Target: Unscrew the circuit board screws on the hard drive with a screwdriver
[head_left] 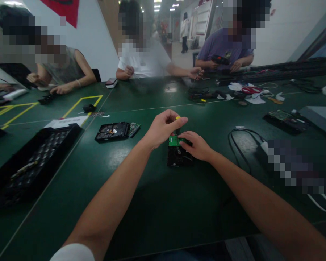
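A black hard drive (pixel 176 156) with a green circuit board (pixel 173 142) lies on the table in front of me. My left hand (pixel 164 127) is closed round a screwdriver (pixel 178 118), whose yellow top shows between thumb and fingers. The screwdriver stands about upright over the board; its tip is hard to make out. From the right, my right hand (pixel 197 145) grips the drive's edge, thumb and fingers resting on the board close to the screwdriver. Left of my hands lies another opened drive (pixel 112 131), with a small loose circuit board (pixel 134 129) against its side.
A long black tray (pixel 57 141) holding parts stands at the left. On the right are a cable (pixel 235 146), another drive-like device (pixel 285 120) and a grey box (pixel 320 117). Tools and scraps (pixel 252 92) lie farther back, and several people sit across the green table (pixel 152 203).
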`<state>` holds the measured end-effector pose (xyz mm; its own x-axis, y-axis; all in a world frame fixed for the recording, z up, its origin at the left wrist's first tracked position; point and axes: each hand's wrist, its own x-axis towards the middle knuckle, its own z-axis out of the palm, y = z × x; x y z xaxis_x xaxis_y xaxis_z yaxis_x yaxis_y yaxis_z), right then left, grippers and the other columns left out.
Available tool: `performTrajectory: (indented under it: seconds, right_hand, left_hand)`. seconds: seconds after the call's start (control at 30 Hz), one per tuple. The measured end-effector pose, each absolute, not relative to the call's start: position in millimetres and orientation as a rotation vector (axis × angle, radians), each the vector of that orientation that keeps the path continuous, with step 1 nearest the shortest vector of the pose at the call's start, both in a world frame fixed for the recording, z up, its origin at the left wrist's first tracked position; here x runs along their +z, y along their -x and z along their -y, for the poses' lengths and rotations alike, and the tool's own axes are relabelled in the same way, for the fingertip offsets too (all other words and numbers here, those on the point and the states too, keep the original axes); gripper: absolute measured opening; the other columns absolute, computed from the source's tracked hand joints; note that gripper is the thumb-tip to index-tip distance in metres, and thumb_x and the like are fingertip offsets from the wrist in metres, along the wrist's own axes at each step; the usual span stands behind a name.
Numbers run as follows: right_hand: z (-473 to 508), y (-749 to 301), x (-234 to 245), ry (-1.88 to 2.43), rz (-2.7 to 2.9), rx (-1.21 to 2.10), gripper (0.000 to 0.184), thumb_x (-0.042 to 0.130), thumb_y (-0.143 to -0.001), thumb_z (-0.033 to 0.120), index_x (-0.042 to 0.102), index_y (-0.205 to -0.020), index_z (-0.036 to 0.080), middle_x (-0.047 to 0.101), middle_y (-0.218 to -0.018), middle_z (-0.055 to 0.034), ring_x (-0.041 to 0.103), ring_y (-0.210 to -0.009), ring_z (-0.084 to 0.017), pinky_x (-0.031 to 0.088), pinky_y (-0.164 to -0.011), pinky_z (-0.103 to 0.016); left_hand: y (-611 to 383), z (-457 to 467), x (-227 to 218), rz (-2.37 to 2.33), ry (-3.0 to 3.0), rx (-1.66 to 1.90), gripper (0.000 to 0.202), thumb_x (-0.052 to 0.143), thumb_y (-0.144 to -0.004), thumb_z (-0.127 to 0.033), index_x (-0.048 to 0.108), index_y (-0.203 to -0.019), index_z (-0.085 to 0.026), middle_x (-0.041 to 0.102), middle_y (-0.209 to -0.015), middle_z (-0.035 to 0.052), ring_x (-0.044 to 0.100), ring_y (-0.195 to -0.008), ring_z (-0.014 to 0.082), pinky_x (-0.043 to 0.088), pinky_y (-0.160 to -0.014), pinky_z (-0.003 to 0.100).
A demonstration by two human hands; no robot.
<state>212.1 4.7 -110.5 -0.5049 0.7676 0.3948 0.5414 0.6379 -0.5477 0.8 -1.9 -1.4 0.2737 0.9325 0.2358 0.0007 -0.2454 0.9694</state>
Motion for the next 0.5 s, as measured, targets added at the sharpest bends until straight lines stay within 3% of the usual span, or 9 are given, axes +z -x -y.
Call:
performTrajectory:
  seconds: [0.27, 0.5]
  right_hand:
    - [-5.1, -212.6, -108.6, 1.001, 2.257, 0.463, 0.031, 0.061, -0.102, 0.039, 0.07, -0.129, 0.027, 0.069, -0.13, -0.011, 0.062, -0.124, -0.03, 0.05, -0.108, -0.052]
    - [-4.5, -212.1, -107.4, 1.006, 2.271, 0.464, 0.033, 0.059, -0.103, 0.039, 0.069, -0.132, 0.028, 0.069, -0.131, -0.0104, 0.061, -0.126, -0.03, 0.049, -0.11, -0.054]
  left_hand:
    - [-2.2, 5.2, 1.5, -0.726, -1.466, 1.037, 0.022, 0.069, -0.096, -0.039, 0.065, -0.105, -0.019, 0.074, -0.098, 0.0073, 0.071, -0.086, 0.0164, 0.054, -0.058, 0.021]
    - [-0.4, 2.8, 1.7, -0.731, -1.394, 1.037, 0.022, 0.057, -0.1, -0.034, 0.069, -0.107, -0.018, 0.076, -0.108, 0.011, 0.074, -0.101, 0.0216, 0.056, -0.058, 0.022]
